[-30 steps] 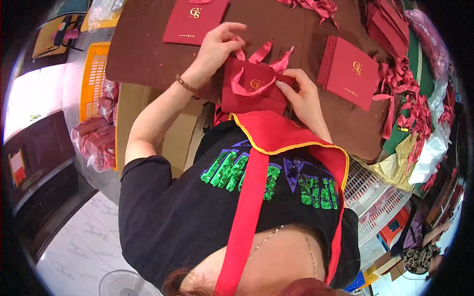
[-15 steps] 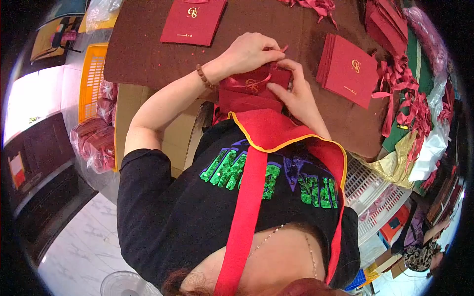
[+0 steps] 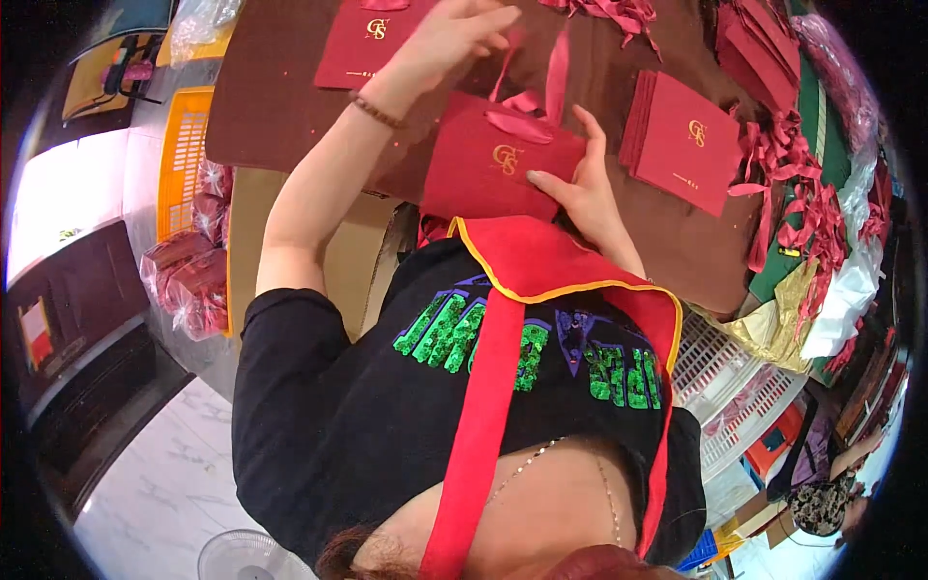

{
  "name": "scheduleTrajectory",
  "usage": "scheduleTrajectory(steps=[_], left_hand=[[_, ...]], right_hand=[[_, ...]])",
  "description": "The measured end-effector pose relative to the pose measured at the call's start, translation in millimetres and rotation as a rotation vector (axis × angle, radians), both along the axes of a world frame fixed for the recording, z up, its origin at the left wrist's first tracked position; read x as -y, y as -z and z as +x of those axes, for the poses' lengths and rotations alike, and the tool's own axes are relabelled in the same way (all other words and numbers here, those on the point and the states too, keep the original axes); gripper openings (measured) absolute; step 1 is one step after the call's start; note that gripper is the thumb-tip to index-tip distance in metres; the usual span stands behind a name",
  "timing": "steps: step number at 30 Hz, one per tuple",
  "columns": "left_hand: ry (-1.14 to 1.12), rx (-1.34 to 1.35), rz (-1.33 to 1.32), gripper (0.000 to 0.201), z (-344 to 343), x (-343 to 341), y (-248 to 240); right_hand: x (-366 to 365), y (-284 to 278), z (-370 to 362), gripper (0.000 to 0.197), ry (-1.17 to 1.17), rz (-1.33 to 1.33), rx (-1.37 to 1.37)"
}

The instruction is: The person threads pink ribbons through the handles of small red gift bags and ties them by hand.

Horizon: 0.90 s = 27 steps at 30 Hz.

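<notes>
A small dark-red paper gift bag [image 3: 464, 164] with gold print stands close in front of my chest. My right hand [image 3: 592, 188] grips its right side, thumb on the front and fingers around the edge. Shiny red ribbon [image 3: 519, 126] crosses the bag's top, and one ribbon strand [image 3: 558, 72] rises beyond it. My left hand [image 3: 469, 39] is up and to the left, away from the bag, its fingers slightly bent and apart and a little blurred. No object shows clearly in it. Under that hand lies a flat red bag [image 3: 348, 58].
A fanned stack of red bags [image 3: 681, 145] lies to the right, with more red bags [image 3: 759, 53] behind it. Loose red ribbons [image 3: 793, 193] heap at the right edge. An orange crate [image 3: 184, 145] and plastic-wrapped red bundles [image 3: 193, 285] stand at the left.
My left hand has moved up and left, away from the ribbon at the bag's top. The bag's front has come into fuller view, and my right hand still holds its side.
</notes>
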<state>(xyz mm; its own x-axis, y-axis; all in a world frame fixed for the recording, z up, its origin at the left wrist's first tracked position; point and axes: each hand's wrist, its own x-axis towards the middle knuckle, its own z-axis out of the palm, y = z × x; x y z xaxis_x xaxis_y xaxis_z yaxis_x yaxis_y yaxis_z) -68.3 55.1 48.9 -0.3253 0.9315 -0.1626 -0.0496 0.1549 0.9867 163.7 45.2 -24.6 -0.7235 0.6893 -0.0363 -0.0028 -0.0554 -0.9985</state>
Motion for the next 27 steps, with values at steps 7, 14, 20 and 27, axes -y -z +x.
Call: scheduleTrajectory(steps=[7,14,20,27], left_hand=[[0.024,-0.034,-0.068,0.057,8.5,73.6,34.8],[0.136,0.066,-0.010,0.046,27.7,90.7,34.9],[0.162,0.356,0.086,0.070,39.2,109.6,31.5],[-0.264,-0.012,0.265,0.057,-19.5,117.0,-27.9]], right_hand=[[-10.0,4.3,-2.9,0.086,0.150,-0.095,-0.118],[-12.4,4.1,-12.7,0.029,0.332,-0.513,-0.232],[-18.1,0.5,-17.7,0.029,0.444,-0.526,-0.304],[-14.5,-29.5,-23.0,0.042,0.206,-0.593,-0.285]])
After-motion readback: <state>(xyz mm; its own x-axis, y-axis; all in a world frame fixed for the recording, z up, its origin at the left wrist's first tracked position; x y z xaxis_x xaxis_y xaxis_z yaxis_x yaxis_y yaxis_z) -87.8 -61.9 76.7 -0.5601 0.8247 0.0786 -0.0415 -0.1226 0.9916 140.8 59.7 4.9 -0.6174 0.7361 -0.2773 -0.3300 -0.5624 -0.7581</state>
